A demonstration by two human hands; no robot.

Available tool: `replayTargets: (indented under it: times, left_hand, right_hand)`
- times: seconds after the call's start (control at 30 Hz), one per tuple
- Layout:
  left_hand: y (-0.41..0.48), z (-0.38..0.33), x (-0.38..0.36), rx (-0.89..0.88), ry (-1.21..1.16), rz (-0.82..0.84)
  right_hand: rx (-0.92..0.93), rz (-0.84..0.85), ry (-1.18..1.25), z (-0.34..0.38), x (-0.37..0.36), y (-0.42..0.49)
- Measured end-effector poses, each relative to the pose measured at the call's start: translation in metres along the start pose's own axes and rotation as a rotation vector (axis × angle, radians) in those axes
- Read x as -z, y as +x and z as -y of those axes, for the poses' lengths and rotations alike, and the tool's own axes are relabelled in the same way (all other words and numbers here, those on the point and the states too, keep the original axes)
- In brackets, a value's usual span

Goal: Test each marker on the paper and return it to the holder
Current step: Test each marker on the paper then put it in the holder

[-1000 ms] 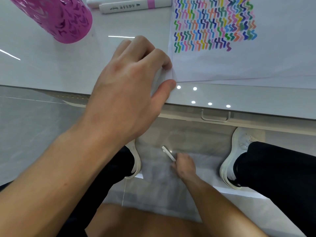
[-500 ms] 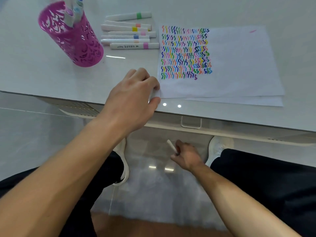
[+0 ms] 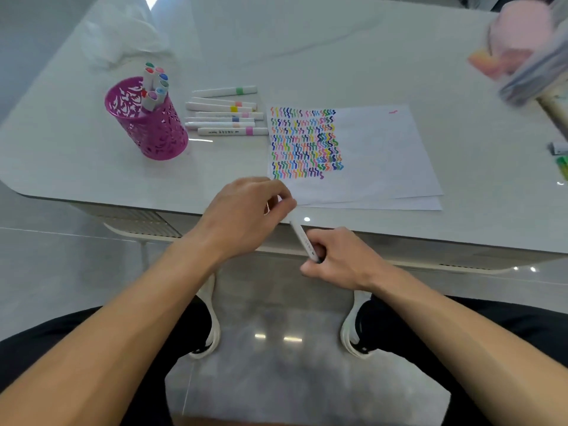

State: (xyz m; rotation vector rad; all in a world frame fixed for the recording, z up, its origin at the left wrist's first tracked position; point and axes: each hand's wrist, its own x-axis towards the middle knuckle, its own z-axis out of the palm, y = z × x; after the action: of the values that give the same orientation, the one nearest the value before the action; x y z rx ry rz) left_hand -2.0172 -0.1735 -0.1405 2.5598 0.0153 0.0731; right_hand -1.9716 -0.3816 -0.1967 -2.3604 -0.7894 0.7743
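Now my right hand point(image 3: 338, 259) grips the marker point(image 3: 302, 239) at the table point(image 3: 368, 56) edge; my left hand point(image 3: 246, 210) curls by the paper point(image 3: 378, 155) corner, grip unclear. I'd pin it and stroke lightly.

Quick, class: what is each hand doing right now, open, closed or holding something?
Left hand: fingers curled beside the paper's corner; whether they pinch anything cannot be told.
Right hand: closed round a white marker.

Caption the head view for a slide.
Right hand grips a white marker; left hand pinches a small white cap beside the scribbled paper.
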Motion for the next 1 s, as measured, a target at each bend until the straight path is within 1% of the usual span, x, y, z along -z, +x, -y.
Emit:
replayTargets:
  times: [0.1, 0.23, 0.4, 0.47, 0.53, 0.63, 0.7, 0.83, 1.0]
  left_hand:
    - [0.001, -0.007, 0.002, -0.006, -0.077, 0.055]
    - [0.003, -0.011, 0.005, 0.016, -0.133, 0.083]
    - [0.012, -0.014, 0.004, 0.156, -0.384, 0.059]
    - [0.015, -0.015, 0.001, 0.187, -0.452, 0.075]
    - [0.019, -0.016, -0.003, 0.211, -0.492, 0.08]
    - [0.026, -0.016, -0.005, 0.224, -0.482, 0.099]
    - [0.028, -0.017, -0.006, 0.221, -0.428, 0.11]
    - [0.032, -0.016, -0.005, 0.24, -0.293, 0.094]
    - [0.035, -0.009, -0.005, 0.282, -0.241, 0.077]
  right_hand:
    - [0.08, 0.002, 0.002, 0.015, 0.022, -0.01]
    - [0.178, -0.096, -0.016, 0.024, 0.052, -0.012]
    - [0.166, -0.229, -0.057, 0.021, 0.077, 0.002]
    - [0.183, -0.291, -0.062, 0.02, 0.083, 0.008]
    - [0.199, -0.314, -0.103, 0.021, 0.087, 0.013]
    - [0.217, -0.295, -0.226, 0.023, 0.092, 0.016]
    - [0.218, -0.254, -0.223, 0.024, 0.095, 0.018]
    - [0.159, -0.221, -0.095, 0.016, 0.099, 0.019]
    - [0.084, -0.298, 0.144, 0.004, 0.104, 0.019]
